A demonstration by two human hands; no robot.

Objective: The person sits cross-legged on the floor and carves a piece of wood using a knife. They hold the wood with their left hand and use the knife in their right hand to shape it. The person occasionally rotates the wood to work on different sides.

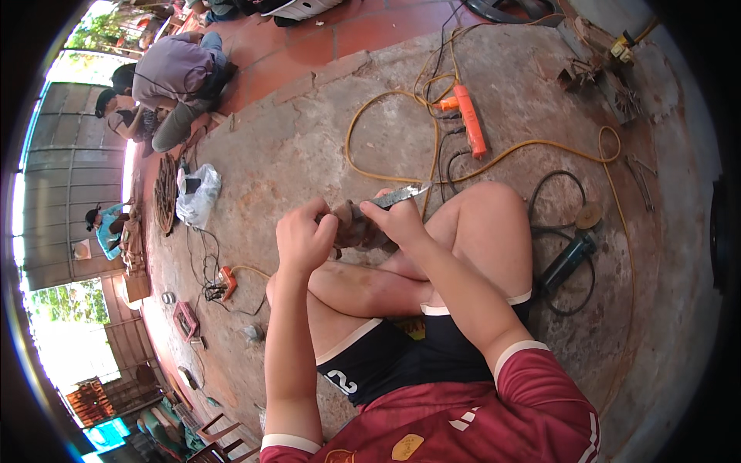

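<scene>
My left hand [303, 234] is closed on the left end of a rough brown piece [356, 227], which looks like carved wood. The piece is held above my crossed legs. In my right hand [398, 221] is a flat, grey metal blade [395, 197], its bright tip pointing to the right. My right fingers are closed round it, against the right side of the brown piece. Part of the piece and the blade's near end are hidden by my hands.
An orange power strip [469, 121] with yellow and black cords lies ahead. On the right is a dark green angle grinder [569, 261] with its cord. A white plastic bag [199, 196] sits to the left, and a person [174, 76] crouches at the far left.
</scene>
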